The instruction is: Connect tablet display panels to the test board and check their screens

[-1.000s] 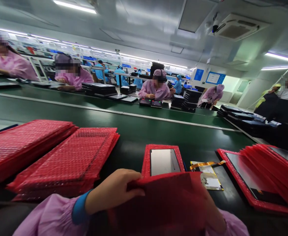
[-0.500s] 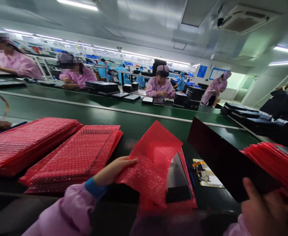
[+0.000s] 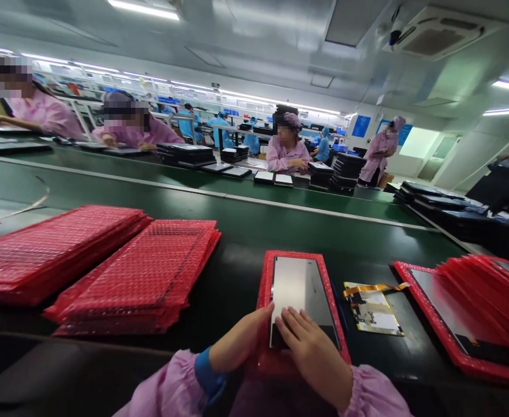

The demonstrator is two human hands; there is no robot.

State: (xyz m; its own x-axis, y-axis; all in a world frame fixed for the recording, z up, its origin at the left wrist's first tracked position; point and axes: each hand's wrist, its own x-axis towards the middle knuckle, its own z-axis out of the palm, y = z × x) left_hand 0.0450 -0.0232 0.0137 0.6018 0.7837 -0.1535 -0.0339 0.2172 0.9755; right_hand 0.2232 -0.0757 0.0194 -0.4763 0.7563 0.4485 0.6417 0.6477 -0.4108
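Note:
A flat display panel (image 3: 298, 284), silvery above with a dark lower end, lies on a red bubble-wrap pouch (image 3: 336, 310) in front of me. My left hand (image 3: 242, 339) is at the panel's lower left edge, its visible fingers stretched along it; the fingertips underneath are partly hidden. Flat across the panel's lower part rests my right hand (image 3: 313, 350), fingers extended. To the right sits a small board with an orange ribbon cable (image 3: 374, 313), touched by neither hand.
Two stacks of red bubble-wrap pouches (image 3: 137, 272) stand on the left. At right, another panel (image 3: 458, 313) lies on red wrap beside a fanned pile of red pouches (image 3: 484, 289). Across the green bench (image 3: 237, 214), people in pink sit near stacked black devices (image 3: 185, 153).
My left hand has let go of the raised red bubble-wrap sheet. My right hand has come leftwards, no longer holding up a dark panel, and both hands now meet at the central panel.

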